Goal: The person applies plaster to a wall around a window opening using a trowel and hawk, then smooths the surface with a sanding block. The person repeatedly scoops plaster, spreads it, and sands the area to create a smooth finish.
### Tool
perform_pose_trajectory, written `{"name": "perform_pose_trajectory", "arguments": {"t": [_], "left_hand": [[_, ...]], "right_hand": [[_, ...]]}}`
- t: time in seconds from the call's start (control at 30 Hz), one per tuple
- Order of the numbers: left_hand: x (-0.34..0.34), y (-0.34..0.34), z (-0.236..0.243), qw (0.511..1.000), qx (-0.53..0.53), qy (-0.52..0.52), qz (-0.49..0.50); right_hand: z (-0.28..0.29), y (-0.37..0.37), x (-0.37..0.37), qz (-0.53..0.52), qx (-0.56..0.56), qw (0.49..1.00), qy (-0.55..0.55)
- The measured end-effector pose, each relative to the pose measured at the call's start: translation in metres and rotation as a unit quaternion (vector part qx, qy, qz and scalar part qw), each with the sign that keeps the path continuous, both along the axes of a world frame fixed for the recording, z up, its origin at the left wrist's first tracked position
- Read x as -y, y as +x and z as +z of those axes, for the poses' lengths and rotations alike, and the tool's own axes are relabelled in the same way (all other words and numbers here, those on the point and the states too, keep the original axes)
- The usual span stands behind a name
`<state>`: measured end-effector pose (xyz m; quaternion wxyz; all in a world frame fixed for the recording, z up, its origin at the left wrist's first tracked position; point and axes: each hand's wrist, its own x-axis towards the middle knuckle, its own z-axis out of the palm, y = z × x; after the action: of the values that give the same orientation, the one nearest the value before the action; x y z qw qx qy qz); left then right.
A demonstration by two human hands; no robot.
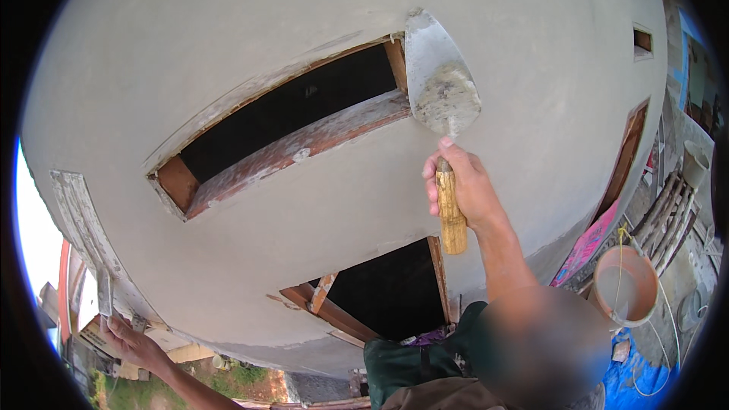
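Note:
My right hand [467,186] is closed around the wooden handle of a pointed trowel [427,53]. Its blade points up along the grey plastered wall [319,190], beside the right end of a long window opening [296,110]. A lump of wet mortar [446,95] sits on the blade near the handle. Low on the left, my left hand [135,343] pinches the lower end of a thin, flat grey piece [105,294]. That piece stands against a plaster-smeared board [82,212] at the wall's left edge; its exact kind is unclear.
Below the window is a second dark opening [391,288] framed in wood. To the lower right stand an orange bucket [626,281] with a rope, stacked poles [664,216] and a blue tarp [642,372]. A small wall opening [642,42] lies far right.

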<state>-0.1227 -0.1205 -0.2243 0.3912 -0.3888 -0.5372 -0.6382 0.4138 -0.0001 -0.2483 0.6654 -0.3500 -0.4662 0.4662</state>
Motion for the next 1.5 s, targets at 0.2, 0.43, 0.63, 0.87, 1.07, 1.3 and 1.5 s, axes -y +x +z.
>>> {"name": "perform_pose_trajectory", "arguments": {"t": [0.2, 0.43, 0.63, 0.87, 1.07, 1.3, 1.5], "left_hand": [[0.003, -0.012, -0.004, 0.998, 0.054, -0.012, 0.016], [-0.005, -0.005, -0.007, 0.999, 0.035, 0.02, -0.003], [0.003, -0.015, -0.011, 0.999, 0.045, 0.015, 0.004], [0.005, -0.014, -0.017, 0.998, 0.054, 0.027, 0.001], [0.002, -0.015, -0.016, 0.999, 0.039, 0.028, 0.006], [0.004, -0.014, -0.02, 0.999, 0.034, 0.017, 0.03], [0.006, -0.016, -0.02, 0.996, 0.077, 0.036, 0.006]], "right_hand": [[-0.009, -0.018, 0.005, 0.038, 0.075, 0.996, -0.021], [-0.009, -0.012, 0.013, -0.014, 0.018, 1.0, -0.004], [0.005, -0.004, 0.003, -0.004, 0.0, 1.0, 0.01], [0.003, -0.012, -0.002, 0.001, -0.005, 1.0, -0.004], [-0.003, -0.024, 0.0, 0.034, 0.054, 0.998, -0.016], [-0.001, -0.019, 0.005, 0.022, 0.025, 0.999, 0.0], [-0.009, -0.017, 0.007, 0.068, 0.088, 0.994, -0.015]]}}
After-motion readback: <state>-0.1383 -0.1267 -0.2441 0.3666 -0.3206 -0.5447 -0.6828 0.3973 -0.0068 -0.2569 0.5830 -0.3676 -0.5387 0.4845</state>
